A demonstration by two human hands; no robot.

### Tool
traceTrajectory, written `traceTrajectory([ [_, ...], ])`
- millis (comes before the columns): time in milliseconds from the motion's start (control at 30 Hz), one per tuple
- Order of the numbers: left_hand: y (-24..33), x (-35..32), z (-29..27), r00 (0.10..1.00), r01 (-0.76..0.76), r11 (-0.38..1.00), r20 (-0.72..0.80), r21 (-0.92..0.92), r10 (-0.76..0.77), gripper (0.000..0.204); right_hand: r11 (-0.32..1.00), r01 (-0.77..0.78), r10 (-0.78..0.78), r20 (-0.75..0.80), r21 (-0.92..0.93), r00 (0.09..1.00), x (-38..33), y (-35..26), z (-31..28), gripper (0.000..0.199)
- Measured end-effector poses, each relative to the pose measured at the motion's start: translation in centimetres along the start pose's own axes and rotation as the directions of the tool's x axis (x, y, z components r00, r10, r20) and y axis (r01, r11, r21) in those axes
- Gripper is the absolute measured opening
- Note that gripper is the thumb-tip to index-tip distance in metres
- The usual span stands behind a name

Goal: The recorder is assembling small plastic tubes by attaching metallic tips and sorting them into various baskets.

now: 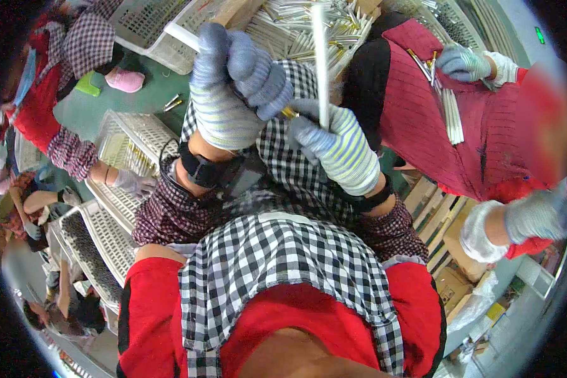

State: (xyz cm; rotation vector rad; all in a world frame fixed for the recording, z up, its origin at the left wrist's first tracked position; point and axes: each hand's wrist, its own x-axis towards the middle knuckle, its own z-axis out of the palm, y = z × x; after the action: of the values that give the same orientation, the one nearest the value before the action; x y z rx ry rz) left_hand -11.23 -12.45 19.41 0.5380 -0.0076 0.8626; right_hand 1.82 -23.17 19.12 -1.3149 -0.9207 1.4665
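My left hand (236, 85), in a striped grey-blue knit glove, is closed round a white stick (182, 38). One end of it sticks out at the upper left. A small gold tip (289, 113) shows between my two hands; I cannot tell for sure which stick it belongs to. My right hand (340, 148), gloved the same way, is closed on another white stick (321, 63) that stands almost upright, its lower end hidden in the fingers. Both hands are close together above my checked apron (277, 252).
A crate of loose white sticks with gold ends (308, 38) lies ahead. A white basket (151, 31) stands beside it, more baskets (110, 236) at left. On the right a co-worker's gloved hand (463, 63) is by a bundle of sticks (450, 113) on their lap. Another person's hand (135, 183) reaches in at left.
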Motion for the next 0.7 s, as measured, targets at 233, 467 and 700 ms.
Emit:
traceTrajectory([
  [233, -3.1, 3.5, 0.0, 0.928, 0.329, 0.539, -0.161, 0.775, -0.335, 0.034, 0.988, 0.152, -0.155, -0.116, -0.04, 0.981, -0.4, 6.9, -7.4, 0.023],
  [467, -4.7, 13.5, -11.0, 0.82, 0.116, -0.463, -0.348, 0.879, -0.455, 0.043, 0.961, 0.138, 0.021, -0.558, 0.24, 0.829, -3.0, 11.0, -11.6, 0.02],
  [700, -13.8, 15.8, -22.4, 0.628, -0.314, -0.664, -0.376, 0.679, -0.682, 0.04, 0.974, -0.079, 0.184, -0.54, 0.211, 0.821, -2.1, 11.5, -10.1, 0.026],
])
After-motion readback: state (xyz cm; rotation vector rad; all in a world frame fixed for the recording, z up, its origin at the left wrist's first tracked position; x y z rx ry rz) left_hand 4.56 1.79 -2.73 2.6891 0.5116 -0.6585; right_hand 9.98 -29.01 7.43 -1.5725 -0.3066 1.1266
